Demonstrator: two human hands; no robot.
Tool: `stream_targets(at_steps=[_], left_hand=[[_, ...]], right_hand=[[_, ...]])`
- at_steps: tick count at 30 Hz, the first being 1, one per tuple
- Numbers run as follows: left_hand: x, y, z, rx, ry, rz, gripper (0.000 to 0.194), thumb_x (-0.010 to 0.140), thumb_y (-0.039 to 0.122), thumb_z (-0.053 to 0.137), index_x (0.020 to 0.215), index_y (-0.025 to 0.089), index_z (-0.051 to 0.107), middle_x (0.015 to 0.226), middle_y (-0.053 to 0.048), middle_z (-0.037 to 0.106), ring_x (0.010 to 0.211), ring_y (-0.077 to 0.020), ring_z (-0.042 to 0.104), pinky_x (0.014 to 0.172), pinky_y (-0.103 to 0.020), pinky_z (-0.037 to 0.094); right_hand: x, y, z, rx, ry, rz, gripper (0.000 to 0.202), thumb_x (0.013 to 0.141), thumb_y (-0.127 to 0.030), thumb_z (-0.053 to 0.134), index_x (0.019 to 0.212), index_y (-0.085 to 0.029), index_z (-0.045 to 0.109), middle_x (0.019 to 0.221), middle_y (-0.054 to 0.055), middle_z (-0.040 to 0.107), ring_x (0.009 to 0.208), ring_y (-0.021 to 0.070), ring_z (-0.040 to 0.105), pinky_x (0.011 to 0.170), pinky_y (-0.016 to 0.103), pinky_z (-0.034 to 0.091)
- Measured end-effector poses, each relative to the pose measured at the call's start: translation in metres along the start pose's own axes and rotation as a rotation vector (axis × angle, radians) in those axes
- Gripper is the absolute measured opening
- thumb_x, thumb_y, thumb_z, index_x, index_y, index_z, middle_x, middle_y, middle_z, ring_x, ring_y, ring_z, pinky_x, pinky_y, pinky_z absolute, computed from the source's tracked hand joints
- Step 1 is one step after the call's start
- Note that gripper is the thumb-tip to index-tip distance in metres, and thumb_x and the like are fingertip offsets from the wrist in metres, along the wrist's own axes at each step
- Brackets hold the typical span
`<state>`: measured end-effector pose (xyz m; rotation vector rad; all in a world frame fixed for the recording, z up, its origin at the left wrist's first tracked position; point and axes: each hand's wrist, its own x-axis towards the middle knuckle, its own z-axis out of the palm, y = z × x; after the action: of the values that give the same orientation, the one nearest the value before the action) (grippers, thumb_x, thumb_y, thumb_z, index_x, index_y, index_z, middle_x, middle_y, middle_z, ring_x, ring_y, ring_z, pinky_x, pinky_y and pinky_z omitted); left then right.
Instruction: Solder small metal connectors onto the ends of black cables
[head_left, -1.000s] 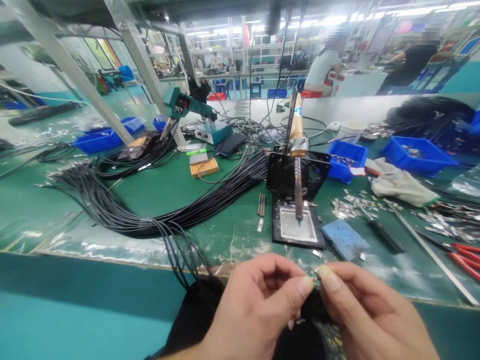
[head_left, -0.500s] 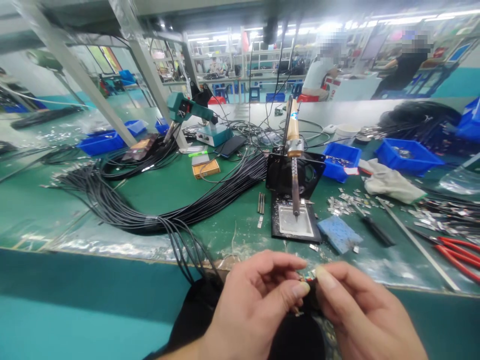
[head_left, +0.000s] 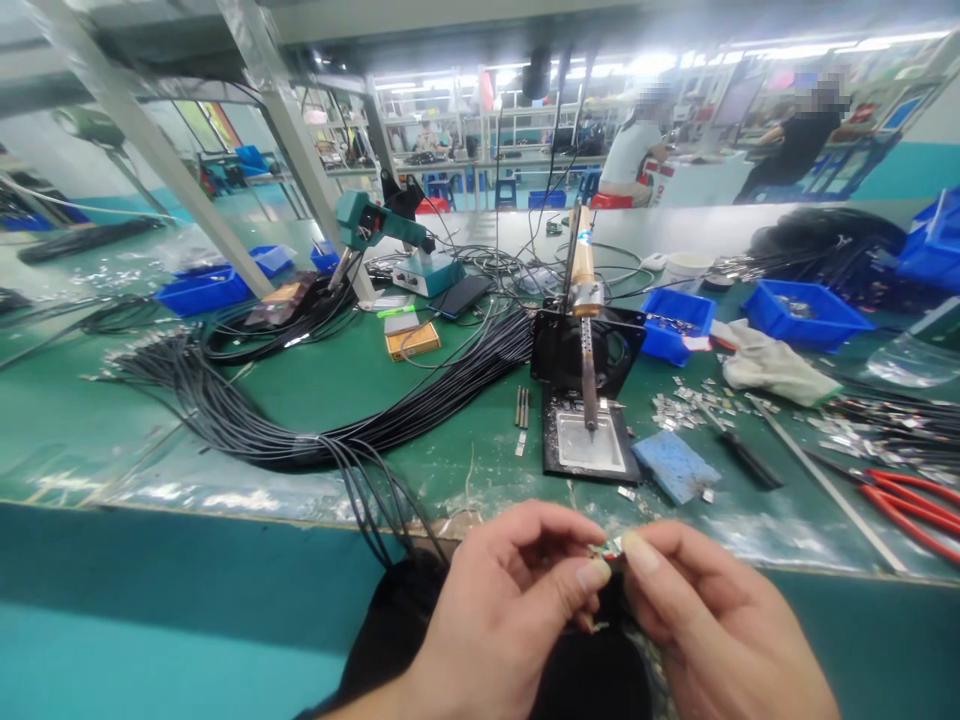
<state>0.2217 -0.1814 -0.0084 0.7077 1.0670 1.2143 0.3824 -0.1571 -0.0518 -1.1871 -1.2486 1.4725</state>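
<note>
The person's two hands meet just past the front edge of the green table [head_left: 457, 450], and both have the fingers bent in a pinch. Between their fingertips there is a small connector-like part [head_left: 611, 548], with white, green and some red on it. The left hand [head_left: 510, 605] grips it with the thumb and the bent forefinger, and the right hand [head_left: 720, 615] pinches its other end; what exactly this part is, one cannot tell, because it is too small and half covered. Beyond the hands, on the table, stands a soldering iron [head_left: 583, 265] with a wooden-coloured handle, its tip pointing down above a shallow metal tray [head_left: 577, 455] on a black base. To the right of this base lies a blue sponge [head_left: 677, 467], and behind the sponge many small metal pieces [head_left: 679, 410] are scattered. Farther right there are a black-handled tool [head_left: 752, 462], a long thin strip [head_left: 832, 490] and red-handled pliers [head_left: 911, 500]. A pale glove [head_left: 776, 368] rests near two blue bins [head_left: 664, 346]. On the left, a thick bundle of black cables [head_left: 300, 450] curves over the table, and several of its cables hang down over the edge.
</note>
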Motion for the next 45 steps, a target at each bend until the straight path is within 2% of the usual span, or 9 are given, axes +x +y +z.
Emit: stream_targets(at_steps=[9,15,20,24,28,31,35,38,45], left_hand=[[0.002,-0.010,-0.003,-0.057,0.012,0.006,0.016,0.082,0.023,0.083,0.089,0.013,0.074,0.071,-0.001,0.068,0.063,-0.0098,0.060,0.062,-0.020,0.051],[0.002,-0.016,-0.006,-0.104,0.005,0.006,0.015,0.083,0.022,0.084,0.089,0.013,0.073,0.073,-0.001,0.068,0.066,-0.0093,0.062,0.065,-0.020,0.051],[0.003,-0.019,-0.006,-0.123,0.000,0.018,0.012,0.084,0.020,0.082,0.086,0.014,0.072,0.068,0.000,0.067,0.064,-0.0092,0.061,0.064,-0.019,0.050],[0.003,-0.017,-0.006,-0.031,-0.008,0.073,0.009,0.086,0.021,0.080,0.085,0.014,0.073,0.070,0.000,0.066,0.066,-0.0095,0.061,0.066,-0.019,0.051],[0.001,-0.016,-0.010,0.183,-0.020,0.160,0.008,0.089,0.023,0.077,0.086,0.016,0.075,0.078,0.000,0.065,0.070,-0.0099,0.062,0.068,-0.019,0.052],[0.000,-0.017,-0.015,0.242,-0.037,0.154,0.007,0.090,0.025,0.076,0.094,0.020,0.074,0.083,0.000,0.067,0.075,-0.0113,0.064,0.071,-0.020,0.053],[0.002,-0.018,-0.020,0.266,-0.093,0.165,0.020,0.092,0.023,0.073,0.112,0.027,0.075,0.090,0.000,0.065,0.079,-0.0123,0.064,0.076,-0.024,0.056],[0.003,-0.018,-0.021,0.311,-0.105,0.193,0.020,0.092,0.022,0.072,0.111,0.028,0.077,0.091,0.000,0.062,0.077,-0.0117,0.064,0.074,-0.024,0.056],[0.004,-0.019,-0.016,0.135,-0.093,0.097,0.010,0.089,0.023,0.077,0.099,0.020,0.074,0.081,0.001,0.067,0.072,-0.0113,0.065,0.069,-0.022,0.055]], right_hand=[[0.004,0.004,0.004,0.006,0.011,0.000,0.037,0.088,-0.053,0.071,0.075,-0.018,0.070,0.057,-0.002,0.049,0.053,0.0101,0.044,0.049,0.019,0.042],[0.004,0.006,0.003,0.013,-0.016,-0.009,0.036,0.088,-0.052,0.072,0.076,-0.019,0.070,0.056,-0.003,0.047,0.051,0.0088,0.041,0.046,0.017,0.039],[0.003,0.009,0.004,0.050,-0.027,-0.001,0.034,0.089,-0.051,0.071,0.077,-0.019,0.071,0.057,-0.002,0.051,0.052,0.0090,0.044,0.047,0.017,0.041],[0.004,0.008,0.004,0.008,-0.017,-0.020,0.035,0.089,-0.051,0.071,0.075,-0.019,0.070,0.056,-0.002,0.050,0.051,0.0092,0.044,0.047,0.017,0.041],[0.005,0.007,0.004,-0.026,-0.003,-0.016,0.036,0.089,-0.051,0.070,0.074,-0.019,0.069,0.056,-0.002,0.050,0.051,0.0094,0.044,0.046,0.017,0.040],[0.005,0.008,0.004,-0.027,0.005,-0.009,0.036,0.088,-0.052,0.071,0.075,-0.019,0.069,0.056,-0.003,0.049,0.051,0.0091,0.043,0.047,0.017,0.040],[0.005,0.008,0.004,-0.023,0.008,-0.004,0.035,0.087,-0.052,0.072,0.078,-0.019,0.073,0.056,-0.003,0.049,0.051,0.0096,0.043,0.047,0.018,0.040],[0.004,0.007,0.003,-0.029,0.000,0.001,0.035,0.088,-0.052,0.071,0.079,-0.018,0.074,0.056,-0.002,0.051,0.052,0.0101,0.044,0.047,0.019,0.040],[0.004,0.011,0.003,0.020,-0.002,0.049,0.036,0.087,-0.053,0.072,0.081,-0.018,0.073,0.058,-0.002,0.052,0.053,0.0097,0.044,0.048,0.019,0.040]])
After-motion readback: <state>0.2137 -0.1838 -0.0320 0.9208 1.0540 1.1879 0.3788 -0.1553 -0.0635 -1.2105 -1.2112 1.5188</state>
